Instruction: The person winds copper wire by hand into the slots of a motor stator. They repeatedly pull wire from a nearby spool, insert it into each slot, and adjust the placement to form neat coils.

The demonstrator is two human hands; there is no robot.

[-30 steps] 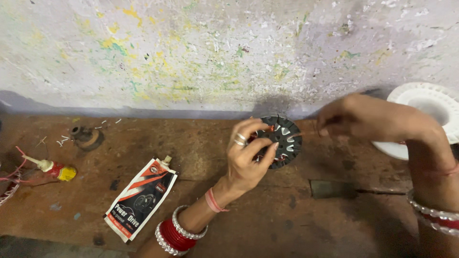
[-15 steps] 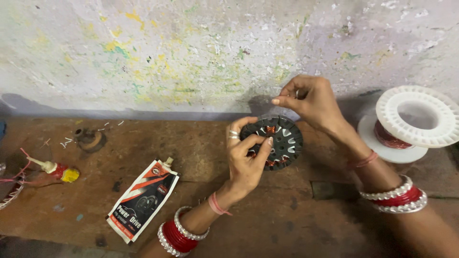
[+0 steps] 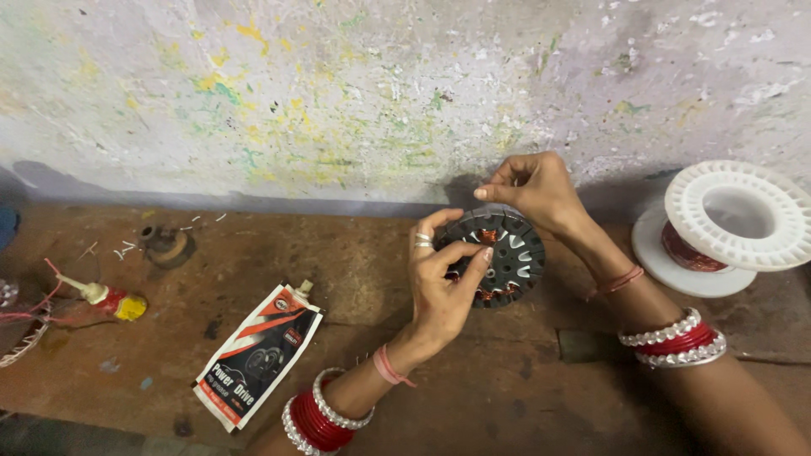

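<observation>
The left hand (image 3: 443, 283) holds a round black slotted metal stator with copper windings (image 3: 503, 253) upright above the worn brown wooden table (image 3: 355, 279), its grip clenched on the disc's left rim with thumb and fingers. The right hand (image 3: 536, 190) sits at the top edge of the stator, thumb and forefinger pinched together there; whether they pinch a wire is too fine to tell. Both wrists wear red and white bangles. To the right, just beside the right forearm, a white plastic spool wound with reddish copper wire (image 3: 718, 232) rests on the table against the paint-speckled wall (image 3: 338, 101). On the left lie a red, white and black pouch with a nozzle (image 3: 258, 355), a small yellow and red tube with a white tip (image 3: 110, 300) and a small rusty round metal part (image 3: 165, 245).
</observation>
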